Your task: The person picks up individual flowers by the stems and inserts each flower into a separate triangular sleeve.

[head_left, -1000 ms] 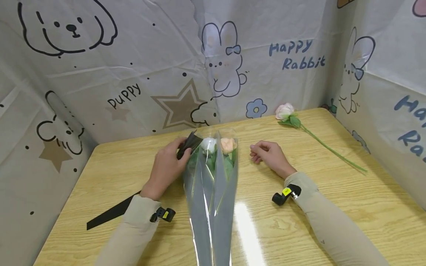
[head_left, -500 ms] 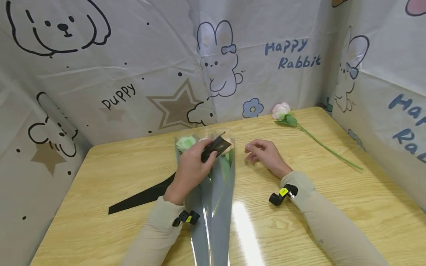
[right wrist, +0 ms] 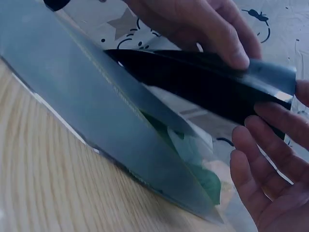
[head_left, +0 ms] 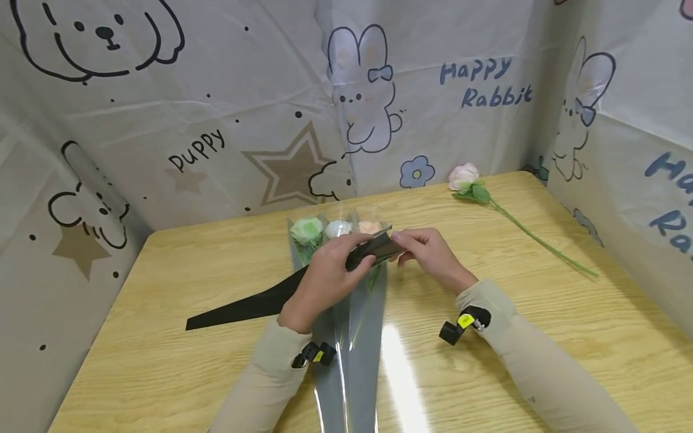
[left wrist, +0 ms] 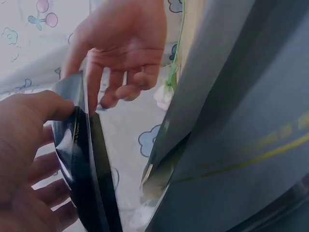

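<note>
My left hand [head_left: 327,273] grips a black tapered flower sleeve [head_left: 262,302] near its wide end, thumb on one face. At that wide end's edge, the thumb and forefinger of my right hand [head_left: 433,258] pinch the sleeve; the right wrist view shows its other fingers spread loosely. The narrow tail slants down to the left over the table. Beneath lie grey and clear flower sleeves [head_left: 364,346], side by side, holding a green flower [head_left: 307,231], a white flower [head_left: 338,229] and a peach flower [head_left: 370,227]. My left hand and the black sleeve partly cover them.
A single pale pink flower [head_left: 464,177] on a long green stem lies at the table's back right. Printed cloth walls [head_left: 216,120] stand along the back and sides of the wooden table [head_left: 135,367].
My left hand has carried the black sleeve rightward across the wrapped flowers, uncovering the green one. My right hand, loose beside the flowers before, now meets the sleeve's wide end.
</note>
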{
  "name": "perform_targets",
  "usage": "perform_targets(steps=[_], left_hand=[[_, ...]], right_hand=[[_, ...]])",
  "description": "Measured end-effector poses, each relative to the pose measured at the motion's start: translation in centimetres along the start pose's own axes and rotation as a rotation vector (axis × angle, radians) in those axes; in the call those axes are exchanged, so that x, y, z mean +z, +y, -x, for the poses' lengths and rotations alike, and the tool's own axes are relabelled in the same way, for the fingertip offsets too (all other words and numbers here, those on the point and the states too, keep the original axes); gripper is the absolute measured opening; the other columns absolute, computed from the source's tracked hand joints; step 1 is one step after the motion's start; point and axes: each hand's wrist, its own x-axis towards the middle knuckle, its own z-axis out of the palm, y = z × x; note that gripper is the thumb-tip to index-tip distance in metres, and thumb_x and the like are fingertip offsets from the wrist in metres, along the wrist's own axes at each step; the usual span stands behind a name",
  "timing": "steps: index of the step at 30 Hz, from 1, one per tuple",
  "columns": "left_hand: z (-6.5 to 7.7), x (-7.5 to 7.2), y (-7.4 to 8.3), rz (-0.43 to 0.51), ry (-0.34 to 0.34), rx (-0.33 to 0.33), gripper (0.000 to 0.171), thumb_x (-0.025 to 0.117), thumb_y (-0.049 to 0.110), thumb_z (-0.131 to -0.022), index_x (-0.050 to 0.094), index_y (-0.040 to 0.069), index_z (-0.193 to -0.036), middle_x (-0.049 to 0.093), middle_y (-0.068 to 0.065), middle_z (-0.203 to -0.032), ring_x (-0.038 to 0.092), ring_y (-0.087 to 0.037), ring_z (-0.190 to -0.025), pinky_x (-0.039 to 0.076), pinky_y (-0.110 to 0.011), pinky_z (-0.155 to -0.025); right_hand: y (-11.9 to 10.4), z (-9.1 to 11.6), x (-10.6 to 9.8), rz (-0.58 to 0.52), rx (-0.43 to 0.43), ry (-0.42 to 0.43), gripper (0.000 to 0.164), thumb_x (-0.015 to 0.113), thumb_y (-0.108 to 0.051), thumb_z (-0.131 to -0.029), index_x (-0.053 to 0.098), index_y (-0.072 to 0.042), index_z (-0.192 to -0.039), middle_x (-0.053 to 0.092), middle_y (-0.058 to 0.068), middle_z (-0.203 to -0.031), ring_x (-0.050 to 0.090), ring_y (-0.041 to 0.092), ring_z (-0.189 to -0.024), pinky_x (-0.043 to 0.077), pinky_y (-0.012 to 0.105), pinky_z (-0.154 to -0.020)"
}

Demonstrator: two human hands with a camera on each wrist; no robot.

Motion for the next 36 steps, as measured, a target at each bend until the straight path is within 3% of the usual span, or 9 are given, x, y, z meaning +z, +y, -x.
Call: perform_targets(steps=[4,9,15,21,29,36], left_hand=[[-0.1,0.3,0.2,-0.002,-0.029,0.019,0.034,0.069,0.024,-0.101,0.067,0.013,-0.133,0.074,-0.007,-0.123,0.072,-0.023,-0.106,0.062,-0.04,-0.088],[0.1,0.7,0.3,-0.029,-0.036,0.03,0.036,0.071,0.024,-0.099,0.067,0.014,-0.133,0.075,-0.007,-0.122,0.071,-0.024,-0.108,0.062,-0.041,-0.089],[0.4,0.9,0.5,-0.051,-0.056,0.025,0.04,0.074,0.024,-0.097,0.066,0.016,-0.136,0.073,-0.007,-0.125,0.07,-0.024,-0.111,0.062,-0.041,-0.091],[0.3,0.8,0.7,-0.053,-0.062,0.005,0.045,0.074,0.03,-0.097,0.065,0.015,-0.138,0.072,-0.007,-0.129,0.07,-0.024,-0.115,0.062,-0.04,-0.093],[0.2,1.0,0.7,-0.043,-0.016,0.02,0.039,0.072,0.031,-0.098,0.068,0.013,-0.132,0.074,-0.007,-0.126,0.072,-0.023,-0.112,0.063,-0.04,-0.089],[0.2,1.1,0.6,-0.04,0.022,0.068,0.031,0.071,0.027,-0.099,0.072,0.011,-0.126,0.076,-0.007,-0.118,0.073,-0.021,-0.103,0.063,-0.036,-0.083]], right_hand=[[-0.7,0.2,0.3,-0.027,-0.038,-0.017,0.039,0.052,-0.018,-0.108,0.071,0.017,-0.108,0.077,-0.01,-0.091,0.071,0.011,-0.078,0.062,0.027,-0.069],[-1.3,0.6,0.3,-0.015,-0.079,0.007,0.033,0.054,-0.017,-0.107,0.074,0.009,-0.104,0.077,-0.006,-0.093,0.071,0.007,-0.079,0.061,0.027,-0.07],[-1.9,0.8,0.2,0.086,-0.052,0.01,0.024,0.067,-0.012,-0.098,0.076,0.008,-0.106,0.077,-0.016,-0.091,0.072,0.005,-0.086,0.058,0.022,-0.079],[-1.8,0.7,0.1,0.124,-0.026,0.018,0.021,0.069,-0.01,-0.097,0.077,0.005,-0.109,0.077,-0.015,-0.092,0.073,0.003,-0.085,0.059,0.02,-0.079],[-1.5,0.4,-0.2,0.153,-0.001,0.029,0.019,0.071,-0.014,-0.097,0.078,0.002,-0.105,0.078,-0.001,-0.09,0.071,0.007,-0.08,0.059,0.023,-0.075],[-1.2,0.4,-0.3,0.158,-0.011,0.026,0.022,0.069,-0.018,-0.099,0.077,0.002,-0.101,0.075,-0.011,-0.082,0.063,0.005,-0.074,0.054,0.025,-0.069]])
